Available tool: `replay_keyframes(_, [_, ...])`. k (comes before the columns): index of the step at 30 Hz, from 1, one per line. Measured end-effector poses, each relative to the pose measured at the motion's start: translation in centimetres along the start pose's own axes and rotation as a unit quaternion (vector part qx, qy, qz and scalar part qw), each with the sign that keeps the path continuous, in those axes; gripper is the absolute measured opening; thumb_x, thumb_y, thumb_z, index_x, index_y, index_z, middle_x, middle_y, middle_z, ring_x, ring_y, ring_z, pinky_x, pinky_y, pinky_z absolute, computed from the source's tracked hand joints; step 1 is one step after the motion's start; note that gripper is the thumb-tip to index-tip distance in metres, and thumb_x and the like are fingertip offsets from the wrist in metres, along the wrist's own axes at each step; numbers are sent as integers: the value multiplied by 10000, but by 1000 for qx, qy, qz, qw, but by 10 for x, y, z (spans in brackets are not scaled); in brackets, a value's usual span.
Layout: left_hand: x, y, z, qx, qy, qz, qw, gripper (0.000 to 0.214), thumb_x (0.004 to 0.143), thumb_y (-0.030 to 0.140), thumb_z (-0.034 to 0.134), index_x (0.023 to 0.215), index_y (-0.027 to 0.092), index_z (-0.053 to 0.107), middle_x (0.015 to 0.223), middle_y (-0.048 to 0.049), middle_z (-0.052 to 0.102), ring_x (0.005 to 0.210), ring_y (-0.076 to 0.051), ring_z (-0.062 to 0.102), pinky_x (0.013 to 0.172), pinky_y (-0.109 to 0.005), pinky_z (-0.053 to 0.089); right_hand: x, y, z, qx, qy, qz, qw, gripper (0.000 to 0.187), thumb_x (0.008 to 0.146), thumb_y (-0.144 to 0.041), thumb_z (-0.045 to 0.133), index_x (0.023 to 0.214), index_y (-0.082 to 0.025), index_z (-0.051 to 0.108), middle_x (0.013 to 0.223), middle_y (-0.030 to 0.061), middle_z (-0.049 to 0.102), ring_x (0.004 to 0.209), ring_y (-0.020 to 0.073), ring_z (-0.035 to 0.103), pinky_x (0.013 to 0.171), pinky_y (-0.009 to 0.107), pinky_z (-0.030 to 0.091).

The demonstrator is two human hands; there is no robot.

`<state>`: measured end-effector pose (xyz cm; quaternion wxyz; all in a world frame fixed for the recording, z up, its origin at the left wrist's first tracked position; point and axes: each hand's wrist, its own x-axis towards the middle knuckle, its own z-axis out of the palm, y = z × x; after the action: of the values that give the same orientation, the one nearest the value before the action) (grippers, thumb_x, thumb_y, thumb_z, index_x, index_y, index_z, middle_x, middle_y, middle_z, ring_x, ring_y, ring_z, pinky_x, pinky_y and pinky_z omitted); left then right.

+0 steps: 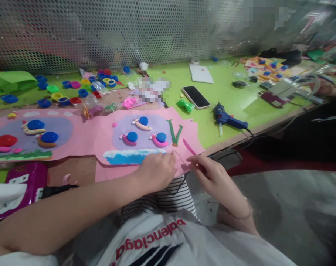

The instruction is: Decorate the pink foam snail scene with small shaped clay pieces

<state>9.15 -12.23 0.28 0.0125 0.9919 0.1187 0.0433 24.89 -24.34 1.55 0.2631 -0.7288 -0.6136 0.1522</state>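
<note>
While my right grip (214, 179) pinches a pink strip (189, 146), I can't tell what my left grip (156, 171) holds; green tabletop (228, 98) at two o'clock, perforated panel (123, 33) at twelve.

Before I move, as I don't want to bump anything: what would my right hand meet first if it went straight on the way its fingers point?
Probably your left hand, just ahead over the pink sheet; depth is unclear, so your right hand might pass above it.
</note>
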Motion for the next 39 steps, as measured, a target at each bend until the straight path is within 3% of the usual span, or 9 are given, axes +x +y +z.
replay_keyframes(5, [-1, 1, 2, 5, 14, 10, 1000, 451, 909, 278, 317, 1251, 17, 451, 1184, -226, 558, 889, -259, 607, 635, -360, 492, -3, -6, -15, 23, -100, -66, 993, 330, 846, -204, 479, 1174, -215, 444, 946, 52, 636, 672, 131, 567, 636, 260, 476])
replay_keyframes(8, [-2, 1, 2, -7, 6, 1, 1000, 464, 918, 293, 292, 1266, 22, 436, 1130, -215, 584, 884, -255, 608, 652, -362, 493, 1, -6, -16, 14, -116, -106, 988, 377, 821, -219, 537, 1179, -197, 421, 978, 60, 621, 724, 134, 565, 665, 255, 471])
replay_keyframes(11, [-1, 1, 1, -11, -4, -6, 1000, 458, 925, 291, 275, 1266, 34, 443, 1063, -185, 613, 861, -260, 607, 646, -375, 492, 8, -1, -6, -1, -67, -127, 990, 92, 863, -219, 498, 950, -189, 508, 796, 26, 597, 664, 123, 534, 608, 238, 429])
replay_keyframes(14, [-1, 0, 0, -13, -12, -9, 1000, 470, 922, 296, 289, 1265, 15, 442, 983, -166, 634, 828, -264, 606, 627, -382, 489, 13, 5, 6, -28, 28, -138, 990, 193, 928, -248, 371, 802, -187, 505, 678, 19, 513, 615, 134, 480, 584, 268, 395])
replay_keyframes(19, [-1, -1, 1, -10, 2, -6, 1000, 470, 921, 289, 295, 1268, 6, 437, 1044, -185, 620, 839, -263, 607, 636, -379, 490, 13, 8, 20, -2, 140, -100, 985, 280, 945, -284, 294, 961, -171, 550, 1018, 110, 461, 883, 183, 505, 781, 339, 448])
replay_keyframes(21, [-1, -1, 2, -7, 8, -5, 1000, 460, 917, 285, 306, 1258, 10, 445, 982, -175, 632, 810, -259, 609, 618, -373, 486, 13, 5, 24, 8, 140, -108, 984, 235, 938, -241, 322, 956, -169, 545, 1099, 119, 464, 974, 190, 501, 854, 350, 438])
replay_keyframes(24, [0, -1, 3, -5, 16, 3, 1000, 428, 908, 271, 324, 1219, 21, 480, 881, -149, 637, 759, -251, 608, 589, -363, 479, 14, 1, 31, 2, 124, -122, 985, 158, 916, -150, 365, 932, -166, 521, 1031, 104, 535, 1000, 187, 502, 891, 353, 425])
replay_keyframes(32, [-1, -2, 5, 10, 44, 22, 999, 432, 880, 247, 383, 1214, -8, 483, 869, -154, 640, 750, -250, 604, 588, -370, 484, 20, -6, 41, -50, 113, -167, 978, 129, 882, -95, 384, 855, -179, 476, 829, 75, 531, 818, 198, 491, 758, 374, 436])
replay_keyframes(39, [0, -3, 7, 8, 49, 30, 998, 312, 858, 199, 397, 1060, 41, 574, 764, -117, 614, 717, -245, 590, 571, -367, 466, 29, -9, 40, -10, 117, -133, 984, 121, 889, -136, 381, 808, -188, 453, 829, 76, 514, 815, 199, 486, 736, 356, 437])
